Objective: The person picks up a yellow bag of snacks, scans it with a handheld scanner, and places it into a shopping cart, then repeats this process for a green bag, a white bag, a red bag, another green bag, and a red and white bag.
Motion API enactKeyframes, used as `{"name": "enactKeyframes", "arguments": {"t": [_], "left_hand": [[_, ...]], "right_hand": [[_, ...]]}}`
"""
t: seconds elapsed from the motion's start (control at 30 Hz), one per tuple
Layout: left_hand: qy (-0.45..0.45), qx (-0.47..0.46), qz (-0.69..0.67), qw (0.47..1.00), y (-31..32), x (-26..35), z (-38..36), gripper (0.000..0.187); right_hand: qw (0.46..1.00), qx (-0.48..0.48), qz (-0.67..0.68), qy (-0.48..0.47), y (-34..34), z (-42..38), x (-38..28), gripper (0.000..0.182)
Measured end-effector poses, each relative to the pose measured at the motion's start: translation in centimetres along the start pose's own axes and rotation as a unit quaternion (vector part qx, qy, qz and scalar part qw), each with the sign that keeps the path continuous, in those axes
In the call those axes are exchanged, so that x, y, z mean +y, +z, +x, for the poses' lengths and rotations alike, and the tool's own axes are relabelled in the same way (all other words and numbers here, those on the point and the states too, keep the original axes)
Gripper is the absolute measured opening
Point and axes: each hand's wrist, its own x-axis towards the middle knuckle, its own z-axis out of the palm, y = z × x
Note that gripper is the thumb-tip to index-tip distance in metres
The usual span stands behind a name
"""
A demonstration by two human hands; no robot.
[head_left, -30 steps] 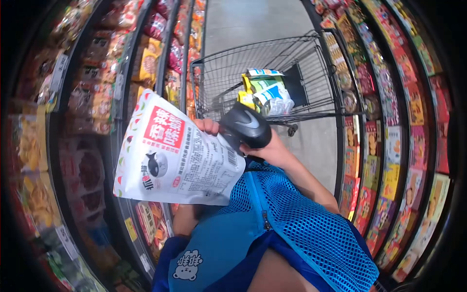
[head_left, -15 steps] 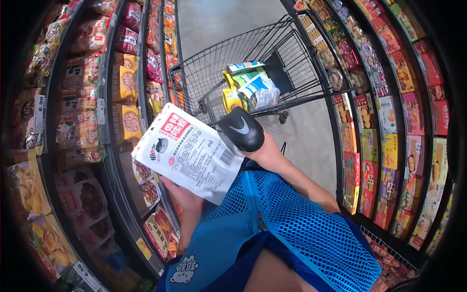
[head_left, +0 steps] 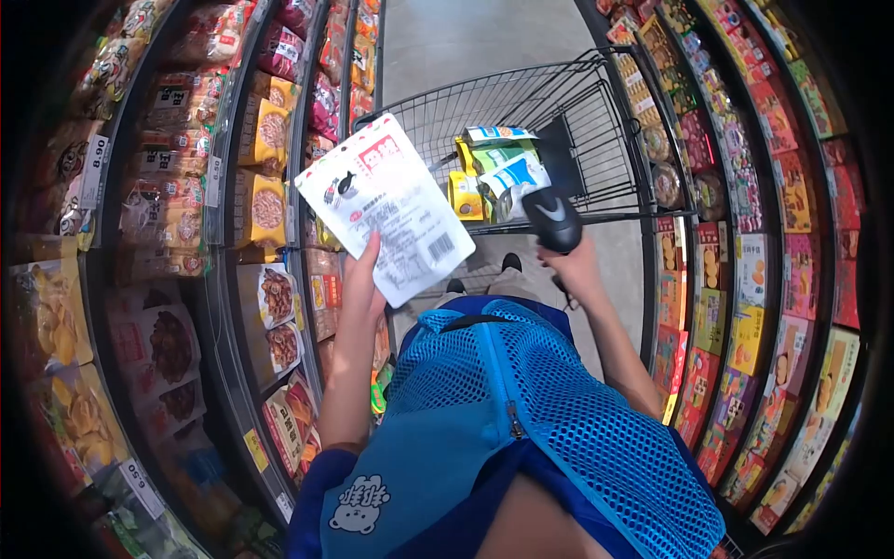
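My left hand (head_left: 368,275) grips a white snack packet (head_left: 391,219) by its lower edge, thumb across the printed back. That side shows a red label, small text and a barcode near the lower right corner. In my right hand (head_left: 579,270) is a black handheld barcode scanner (head_left: 553,222), its head pointing up and away from me. Packet and scanner are apart. Beyond them stands a black wire shopping cart (head_left: 438,107) holding several snack bags (head_left: 507,172) in yellow, green, white and blue.
Shelves of packaged snacks (head_left: 265,210) line the left side, with price tags (head_left: 93,172) on their edges. Boxed goods (head_left: 754,270) fill the right shelves. Grey floor (head_left: 447,37) runs between them, and my shoes (head_left: 511,264) show below the cart.
The packet has moved up and to the right, held more upright. My right hand has drawn the scanner away to the right, off the packet's edge. The view has shifted slightly.
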Motion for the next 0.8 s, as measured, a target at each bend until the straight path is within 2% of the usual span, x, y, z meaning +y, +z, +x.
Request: {"name": "enactKeyframes", "arguments": {"t": [0.13, 0.27, 0.33, 0.47, 0.6, 0.67, 0.8], "left_hand": [[0.037, 0.007, 0.026, 0.999, 0.7, 0.1, 4.7, 0.044], [0.067, -0.015, 0.024, 0.997, 1.9, 0.1, 9.0, 0.044], [0.084, -0.037, 0.027, 0.995, 2.7, 0.1, 10.8, 0.044], [0.092, -0.06, 0.019, 0.994, 3.3, -1.2, 13.8, 0.042], [0.094, -0.075, 0.051, 0.991, 3.2, -2.6, 15.7, 0.043], [0.099, -0.084, 0.067, 0.989, 3.2, -3.3, 16.6, 0.045], [0.075, -0.089, 0.083, 0.99, 5.4, -3.1, 16.0, 0.045]], "right_hand": [[0.995, 0.049, 0.029, 0.083, -5.6, 0.6, 3.5, 0.026], [0.981, 0.044, 0.054, 0.179, -9.7, 0.2, 7.9, 0.025], [0.974, 0.035, 0.076, 0.212, -10.1, 0.1, 9.0, 0.017], [0.962, -0.01, 0.087, 0.26, -8.5, 0.8, 9.8, 0.019], [0.959, -0.094, 0.121, 0.24, -4.8, 2.4, 7.7, 0.022], [0.963, -0.142, 0.091, 0.212, -3.1, 3.6, 5.6, 0.017], [0.96, -0.189, 0.137, 0.155, -1.5, 4.9, 0.3, 0.011]]}}
